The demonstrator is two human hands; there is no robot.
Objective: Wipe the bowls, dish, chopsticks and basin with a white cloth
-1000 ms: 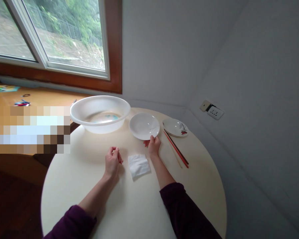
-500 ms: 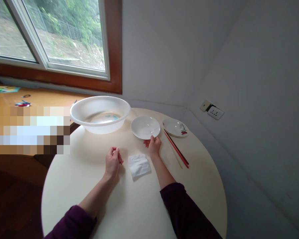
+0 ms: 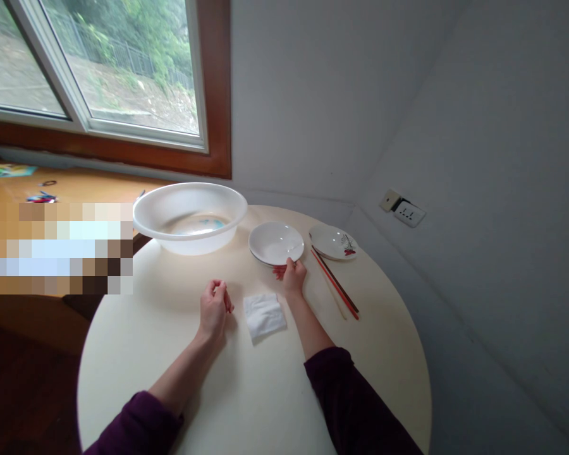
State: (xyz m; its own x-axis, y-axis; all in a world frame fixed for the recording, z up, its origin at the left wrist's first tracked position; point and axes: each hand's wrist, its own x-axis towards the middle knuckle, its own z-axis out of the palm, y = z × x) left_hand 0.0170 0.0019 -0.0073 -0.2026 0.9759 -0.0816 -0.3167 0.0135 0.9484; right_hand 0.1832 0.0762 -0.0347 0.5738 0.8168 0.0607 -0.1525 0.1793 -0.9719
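My right hand (image 3: pixel 294 275) grips the near rim of a white dish (image 3: pixel 275 243), thumb on top and fingers underneath. A second edge shows below the dish's near rim; whether it is another dish I cannot tell. My left hand (image 3: pixel 215 308) rests above the table with its fingers curled in, and nothing shows in it. Between my two forearms lies a folded white tissue (image 3: pixel 264 317). Right of my right hand are red, dark and pale chopsticks (image 3: pixel 336 282), lying slanted, with some tips close to a plate (image 3: pixel 333 242) that has a dark and red pattern.
A large translucent plastic basin (image 3: pixel 189 239) stands at the back left of the round white table (image 3: pixel 246 404). Behind it a wooden desk (image 3: pixel 90 183) carries small items, partly blurred out. A wall socket (image 3: pixel 409 213) is beyond the table at the right.
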